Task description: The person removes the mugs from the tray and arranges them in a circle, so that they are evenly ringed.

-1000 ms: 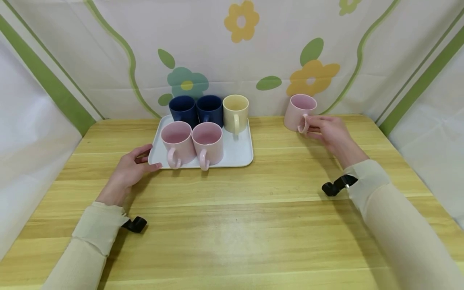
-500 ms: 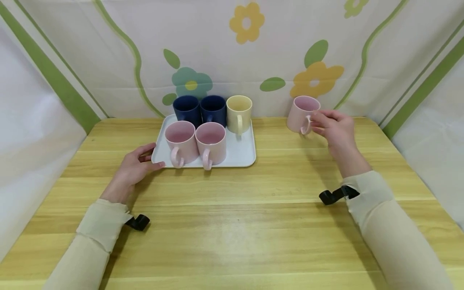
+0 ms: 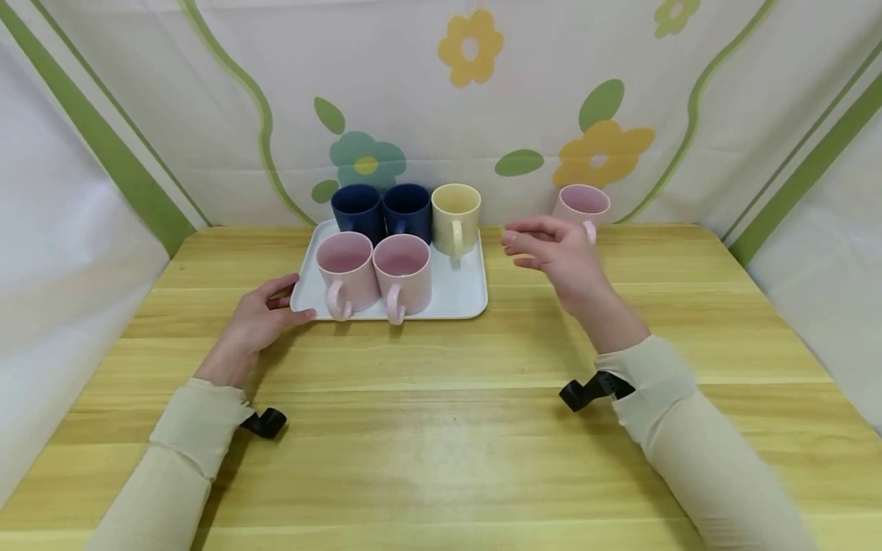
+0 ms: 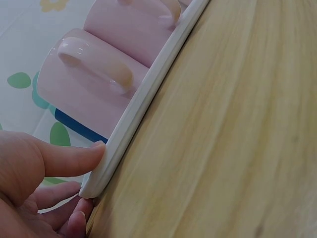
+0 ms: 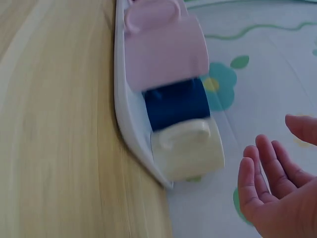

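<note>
At the front left corner of a white tray [image 3: 455, 298], my left hand [image 3: 253, 325] grips the rim. In the left wrist view its thumb [image 4: 81, 159] lies on the rim and the fingertips sit at the corner below. Two pink mugs [image 3: 347, 268] stand in the tray's front row, handles toward me. Behind them are two dark blue mugs [image 3: 406, 210] and a cream-yellow mug [image 3: 456, 218]. My right hand [image 3: 568, 264] holds nothing, fingers loosely bent, between the tray and a lone pink mug [image 3: 582, 203], which it partly hides.
The wooden table [image 3: 441, 421] extends in front of the tray. Close behind the mugs hangs a white curtain [image 3: 393, 69] printed with flowers. A black wrist mount [image 3: 596, 390] juts out from the right sleeve, and the left sleeve has another.
My right hand has let go of the lone pink mug's handle and moved left toward the tray. That mug stays at the back right. My left hand keeps to the tray corner.
</note>
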Tool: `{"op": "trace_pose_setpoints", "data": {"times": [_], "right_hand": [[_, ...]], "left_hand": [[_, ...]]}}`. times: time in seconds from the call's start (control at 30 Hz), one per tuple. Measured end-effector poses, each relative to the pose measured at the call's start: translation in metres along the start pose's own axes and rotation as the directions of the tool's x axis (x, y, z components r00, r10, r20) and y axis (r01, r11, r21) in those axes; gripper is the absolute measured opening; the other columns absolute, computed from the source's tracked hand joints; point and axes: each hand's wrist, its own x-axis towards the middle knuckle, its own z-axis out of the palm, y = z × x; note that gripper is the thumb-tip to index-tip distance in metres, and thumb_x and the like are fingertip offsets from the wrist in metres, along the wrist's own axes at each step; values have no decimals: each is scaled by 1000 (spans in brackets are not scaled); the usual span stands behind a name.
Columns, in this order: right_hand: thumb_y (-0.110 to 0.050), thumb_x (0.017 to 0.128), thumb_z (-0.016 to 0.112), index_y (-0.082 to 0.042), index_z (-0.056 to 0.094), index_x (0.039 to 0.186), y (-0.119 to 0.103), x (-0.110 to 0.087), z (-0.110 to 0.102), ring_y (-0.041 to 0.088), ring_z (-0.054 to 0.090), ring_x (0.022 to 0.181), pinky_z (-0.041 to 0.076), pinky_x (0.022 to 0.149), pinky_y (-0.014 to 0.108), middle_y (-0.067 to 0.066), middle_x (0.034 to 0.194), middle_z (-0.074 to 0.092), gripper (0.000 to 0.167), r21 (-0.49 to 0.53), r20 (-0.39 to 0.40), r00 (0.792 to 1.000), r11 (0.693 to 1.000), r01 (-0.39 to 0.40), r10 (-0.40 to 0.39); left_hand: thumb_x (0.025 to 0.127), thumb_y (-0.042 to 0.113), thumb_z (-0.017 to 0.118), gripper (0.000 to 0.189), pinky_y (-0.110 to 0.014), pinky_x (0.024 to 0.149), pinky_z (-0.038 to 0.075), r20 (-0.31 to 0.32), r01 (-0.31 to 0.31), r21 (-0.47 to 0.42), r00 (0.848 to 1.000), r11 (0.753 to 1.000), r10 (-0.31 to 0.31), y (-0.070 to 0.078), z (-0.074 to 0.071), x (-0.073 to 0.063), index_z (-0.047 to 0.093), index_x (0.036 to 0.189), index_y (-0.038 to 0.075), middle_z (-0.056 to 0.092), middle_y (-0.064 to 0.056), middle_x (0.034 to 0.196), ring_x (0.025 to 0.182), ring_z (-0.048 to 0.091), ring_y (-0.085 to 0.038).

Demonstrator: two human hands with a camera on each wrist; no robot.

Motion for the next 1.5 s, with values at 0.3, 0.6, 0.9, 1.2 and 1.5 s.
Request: {"op": "trace_pose_setpoints", "data": {"times": [0.3, 0.6, 0.9, 1.2, 1.5], "right_hand": [[-11, 101, 71, 6, 65, 134, 1, -4, 52, 19, 74, 104, 61, 96, 35, -8, 103, 77, 37, -26, 147, 986, 996, -81, 84], [-6, 100, 70, 7, 68, 128, 12, -7, 81, 15, 75, 98, 56, 106, 54, -4, 101, 75, 30, 27, 255, 961, 993, -115, 104], [-5, 99, 72, 4, 70, 127, 17, -10, 97, 18, 75, 103, 58, 105, 49, 3, 108, 76, 29, -8, 309, 933, 981, -193, 186], [-5, 98, 71, 6, 70, 124, 25, -12, 107, 26, 74, 112, 54, 111, 50, 8, 115, 75, 28, -13, 326, 917, 971, -240, 231], [-3, 96, 72, 6, 71, 126, 32, -14, 115, 12, 72, 96, 55, 108, 54, 9, 121, 74, 31, -33, 333, 902, 960, -280, 274]], "left_hand": [[99, 24, 76, 89, -36, 109, 40, -2, 22, 3, 1000, 1000, -22, -1, -1, 0, 24, 171, 14, 34, -17, 172, 147, 39, -38], [99, 20, 76, 89, -21, 96, 40, -10, -5, -2, 1000, 1000, 5, -3, -3, -4, 25, 170, 14, 36, -19, 171, 145, 41, -39], [99, 22, 76, 89, -24, 98, 40, -8, 0, -1, 1000, 1000, 0, -4, -3, -2, 25, 170, 14, 36, -19, 171, 145, 41, -39], [98, 26, 78, 91, -38, 109, 40, 4, 18, 9, 1000, 1000, -18, -1, -1, 0, 24, 171, 14, 36, -18, 171, 145, 41, -39], [98, 25, 77, 91, -48, 115, 39, 4, 30, -2, 1000, 1000, -30, 0, 0, 0, 23, 171, 14, 33, -19, 172, 146, 38, -40]]}}
